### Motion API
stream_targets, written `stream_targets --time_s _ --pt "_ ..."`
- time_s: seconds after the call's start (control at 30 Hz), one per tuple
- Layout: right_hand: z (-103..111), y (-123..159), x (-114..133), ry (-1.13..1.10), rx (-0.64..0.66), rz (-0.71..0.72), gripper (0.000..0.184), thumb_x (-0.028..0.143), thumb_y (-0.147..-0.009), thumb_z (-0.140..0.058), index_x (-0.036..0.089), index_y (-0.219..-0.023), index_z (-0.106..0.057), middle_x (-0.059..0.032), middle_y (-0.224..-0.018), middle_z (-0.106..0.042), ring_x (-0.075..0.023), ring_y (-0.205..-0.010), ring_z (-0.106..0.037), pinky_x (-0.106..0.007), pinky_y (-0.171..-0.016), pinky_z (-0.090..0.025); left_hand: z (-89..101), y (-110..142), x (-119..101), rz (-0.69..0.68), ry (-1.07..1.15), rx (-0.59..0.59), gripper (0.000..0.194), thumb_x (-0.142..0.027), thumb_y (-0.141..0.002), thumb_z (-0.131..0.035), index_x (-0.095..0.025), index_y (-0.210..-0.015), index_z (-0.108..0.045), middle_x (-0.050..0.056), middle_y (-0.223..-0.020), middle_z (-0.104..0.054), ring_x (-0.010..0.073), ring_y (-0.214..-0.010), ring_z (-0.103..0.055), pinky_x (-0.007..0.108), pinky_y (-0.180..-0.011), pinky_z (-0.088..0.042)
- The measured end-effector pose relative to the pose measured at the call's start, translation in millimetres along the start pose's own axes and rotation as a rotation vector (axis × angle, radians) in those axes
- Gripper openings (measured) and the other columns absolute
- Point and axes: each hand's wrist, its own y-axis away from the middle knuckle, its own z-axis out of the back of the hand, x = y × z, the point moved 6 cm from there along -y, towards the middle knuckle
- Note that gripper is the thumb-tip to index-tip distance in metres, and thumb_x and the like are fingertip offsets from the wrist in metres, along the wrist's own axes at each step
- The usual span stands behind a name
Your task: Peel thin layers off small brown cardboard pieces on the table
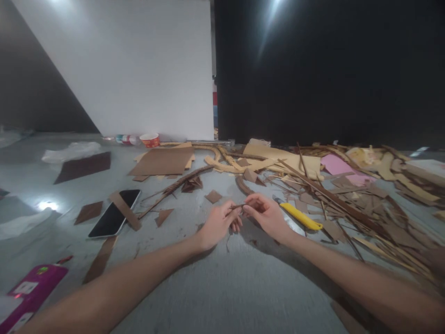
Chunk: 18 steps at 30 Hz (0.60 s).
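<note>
Near the middle of the grey table, my left hand [219, 222] and my right hand [267, 214] face each other, fingertips almost meeting. Between them runs a thin dark brown strip [238, 206], pinched by both. Its exact kind is too small to make out. Just beyond my fingers lies the end of a brown braided cord [243, 185]. A small brown square [213, 196] rests on the table ahead of my left hand. To the right of my right hand lies a yellow utility knife [301, 216].
A phone [113, 215] with a brown strip [125, 211] across it lies left. Brown sheets [163, 161], a red paper cup [150, 140] and yellow braided pieces [222, 160] are at the back. Brown scraps [347, 204] cover the right side. A purple power bank-like box [38, 290] sits front left.
</note>
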Motion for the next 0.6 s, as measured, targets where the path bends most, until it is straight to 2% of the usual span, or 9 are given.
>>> stream_targets --time_s 0.2,0.33,0.43,0.6 --pt "-0.2 -3.6 -3.3 0.094 0.036 -0.025 0.036 0.057 -0.097 -0.071 0.022 -0.104 -0.072 -0.0031 -0.085 -0.076 -0.0190 -0.077 -0.070 -0.031 -0.069 -0.057 1.7 -0.7 1.7 -0.007 -0.021 -0.009 0.049 -0.067 -0.104 -0.059 -0.021 -0.091 -0.059 0.003 -0.070 -0.072 0.0165 -0.059 -0.067 0.027 -0.059 -0.051" --pt "-0.9 -5.4 -7.2 0.104 0.082 -0.039 0.036 0.057 -0.096 -0.071 0.022 -0.089 -0.074 -0.0014 -0.073 -0.072 -0.0172 -0.068 -0.065 -0.029 -0.064 -0.053 1.7 -0.6 1.6 -0.006 -0.047 -0.014 0.048 -0.066 -0.104 -0.059 -0.021 -0.090 -0.060 0.002 -0.069 -0.072 0.0156 -0.057 -0.066 0.027 -0.058 -0.050" --pt "-0.4 -5.7 -7.7 0.087 0.069 -0.056 0.037 0.057 -0.096 -0.072 0.022 -0.083 -0.075 -0.0017 -0.070 -0.072 -0.0168 -0.064 -0.065 -0.029 -0.061 -0.051 2.4 -0.7 1.8 -0.003 -0.037 -0.042 0.048 -0.066 -0.104 -0.058 -0.021 -0.088 -0.059 0.002 -0.068 -0.070 0.0150 -0.054 -0.064 0.026 -0.055 -0.048" --pt "-2.3 -6.7 -9.1 0.075 0.042 -0.095 0.038 0.060 -0.094 -0.074 0.023 -0.086 -0.078 -0.0025 -0.069 -0.074 -0.0180 -0.062 -0.066 -0.029 -0.055 -0.050 4.0 -1.1 4.1 -0.002 -0.052 -0.085 0.049 -0.067 -0.104 -0.057 -0.022 -0.086 -0.058 0.000 -0.064 -0.068 0.0141 -0.051 -0.060 0.026 -0.053 -0.045"
